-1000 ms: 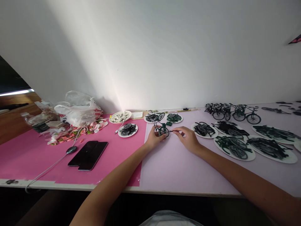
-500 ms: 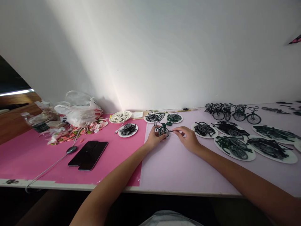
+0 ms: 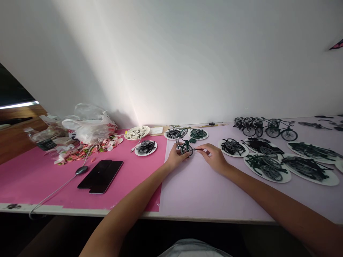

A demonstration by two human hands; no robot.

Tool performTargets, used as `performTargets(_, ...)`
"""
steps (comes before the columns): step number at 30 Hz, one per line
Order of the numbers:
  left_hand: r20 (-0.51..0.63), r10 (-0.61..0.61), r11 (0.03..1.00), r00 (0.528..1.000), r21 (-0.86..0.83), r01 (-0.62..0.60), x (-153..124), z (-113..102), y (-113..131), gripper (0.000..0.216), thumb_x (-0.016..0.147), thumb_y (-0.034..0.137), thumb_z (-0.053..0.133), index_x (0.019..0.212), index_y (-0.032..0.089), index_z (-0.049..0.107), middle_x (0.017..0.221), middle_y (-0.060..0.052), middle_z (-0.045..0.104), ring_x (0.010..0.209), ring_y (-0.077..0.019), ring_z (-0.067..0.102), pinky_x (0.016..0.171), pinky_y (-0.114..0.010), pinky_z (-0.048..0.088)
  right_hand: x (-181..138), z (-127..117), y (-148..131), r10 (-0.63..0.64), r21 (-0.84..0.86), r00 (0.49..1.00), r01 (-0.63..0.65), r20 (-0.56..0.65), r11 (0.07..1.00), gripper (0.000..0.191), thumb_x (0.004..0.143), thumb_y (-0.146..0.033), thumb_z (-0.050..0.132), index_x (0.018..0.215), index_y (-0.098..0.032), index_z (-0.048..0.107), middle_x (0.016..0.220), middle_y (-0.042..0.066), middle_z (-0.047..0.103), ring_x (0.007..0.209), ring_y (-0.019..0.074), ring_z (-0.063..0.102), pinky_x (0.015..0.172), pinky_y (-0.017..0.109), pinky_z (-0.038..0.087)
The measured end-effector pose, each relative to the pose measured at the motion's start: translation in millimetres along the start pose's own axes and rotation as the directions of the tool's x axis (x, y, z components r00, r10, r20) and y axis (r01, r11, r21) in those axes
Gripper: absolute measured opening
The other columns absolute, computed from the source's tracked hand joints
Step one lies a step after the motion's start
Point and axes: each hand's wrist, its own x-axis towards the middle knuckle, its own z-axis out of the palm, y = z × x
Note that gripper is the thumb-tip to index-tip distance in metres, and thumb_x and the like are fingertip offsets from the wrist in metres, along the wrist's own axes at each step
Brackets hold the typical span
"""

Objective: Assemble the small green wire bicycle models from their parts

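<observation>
The left hand (image 3: 174, 157) curled around a small green bike (image 3: 185, 147), holding it upright near the middle of the lilac surface (image 3: 198, 185); the right hand (image 3: 215, 156) pinched a thin rod (image 3: 197, 149), its tip at the bike; plates (image 3: 198, 134) of parts lay just behind; finished bikes (image 3: 281, 129) stood well right; a phone (image 3: 100, 171) lay left.

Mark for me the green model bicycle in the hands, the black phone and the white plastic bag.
green model bicycle (image 3: 186, 148): head view, on its wheel.
black phone (image 3: 100, 175): head view, middle of its dark screen.
white plastic bag (image 3: 89, 129): head view, on its bulging front.
</observation>
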Motion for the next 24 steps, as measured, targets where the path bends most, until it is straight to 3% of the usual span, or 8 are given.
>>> performTargets(6, 0.021, -0.009, 1.0, 1.0, -0.016, 0.01, -3.1, 1.7, 5.1, 0.07, 0.073, 0.037, 0.089, 0.123, 0.021, 0.043, 0.075, 0.002, 0.068, 0.06, -0.0131, 0.066, 0.061, -0.025, 0.052, 0.0, -1.5, 8.3, -0.044, -0.063, 0.995, 0.049, 0.086, 0.997, 0.017, 0.1, -0.025, 0.06, 0.105, -0.025, 0.076, 0.098, 0.007, 0.079, 0.09, 0.0236, 0.074, 0.081, 0.039, 0.061)
performTargets(15, 0.029, 0.024, 0.999, 0.999, 0.036, -0.025, -4.1, 3.2, 5.0, 0.069, 0.072, 0.039, 0.089, 0.123, 0.022, 0.045, 0.073, 0.002, 0.067, 0.06, -0.0131, 0.064, 0.059, -0.024, 0.05, -3.5, 0.3, 14.0, -0.037, -0.223, 0.99, 0.067, 0.137, 0.973, 0.015, 0.098, -0.031, 0.064, 0.098, -0.025, 0.078, 0.095, 0.006, 0.08, 0.078, 0.0223, 0.075, 0.069, 0.034, 0.058)
performTargets(24, 0.058, 0.055, 0.998, 0.997, 0.035, -0.057, -6.2, 3.3, 7.2, 0.068, 0.073, 0.038, 0.088, 0.124, 0.022, 0.046, 0.075, 0.002, 0.069, 0.057, -0.0107, 0.061, 0.057, -0.021, 0.048, -4.2, 3.6, 12.7, -0.037, -0.352, 0.995, 0.068, 0.095, 0.933, 0.034, 0.1, -0.041, 0.059, 0.074, -0.022, 0.069, 0.064, 0.003, 0.068, 0.055, 0.0177, 0.061, 0.052, 0.03, 0.039)
